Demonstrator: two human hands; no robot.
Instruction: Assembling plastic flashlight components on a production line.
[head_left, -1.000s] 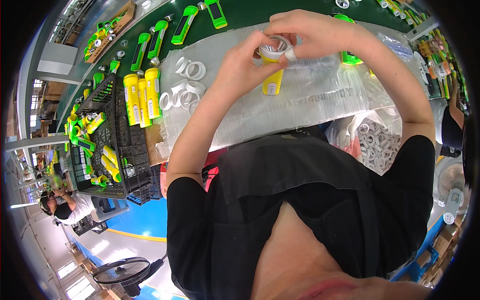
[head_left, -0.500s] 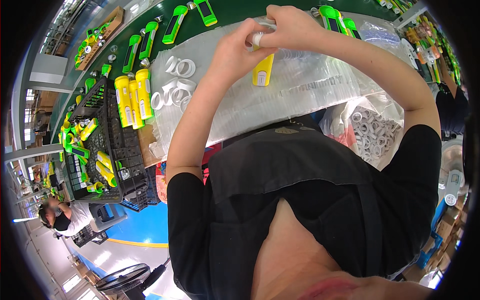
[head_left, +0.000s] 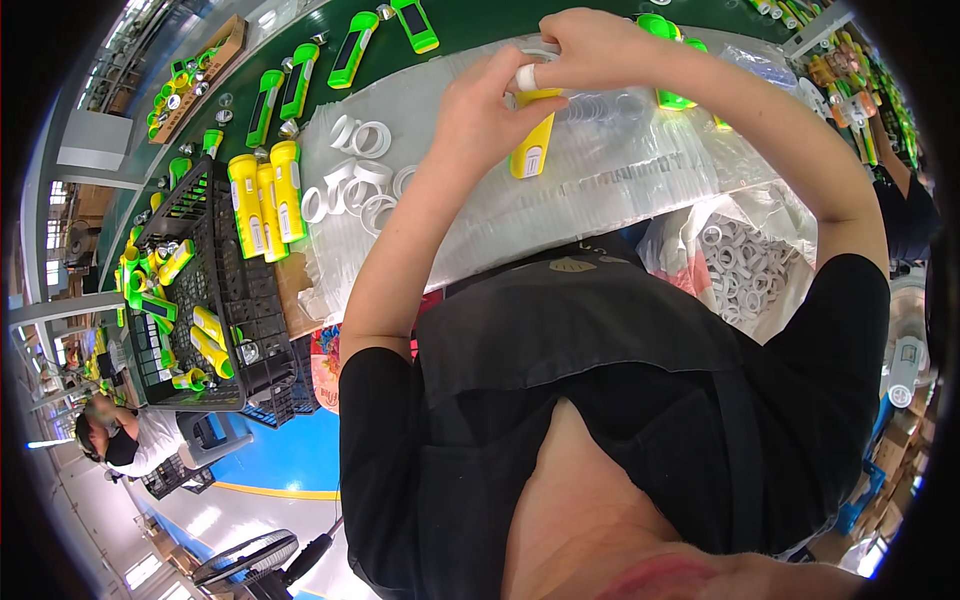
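A yellow flashlight (head_left: 533,150) is held over the near table, its narrow end pointing toward me. My left hand (head_left: 485,115) is closed around its upper part. At the far end of the flashlight, the bent fingers of my right hand (head_left: 600,50) are closed by a pale ring (head_left: 540,54), partly hidden by both hands. A white band (head_left: 525,77) circles a finger of my right hand. Left of my left forearm lie several loose white rings (head_left: 373,140) on the plastic-covered work surface (head_left: 600,165). Beyond them, yellow flashlights (head_left: 287,190) lie side by side.
Green flashlights (head_left: 350,50) line the green bench (head_left: 450,12) at the back. A black crate (head_left: 235,300) with flashlights stands at left. At right, a white sack (head_left: 800,225) holds many white rings. A fan (head_left: 250,560) is lower left; another person (head_left: 150,440) sits farther off.
Both hands and the yellow flashlight have shifted slightly right, and the flashlight is tilted a little more. More loose rings show beside my left forearm. My right forearm has moved a little right.
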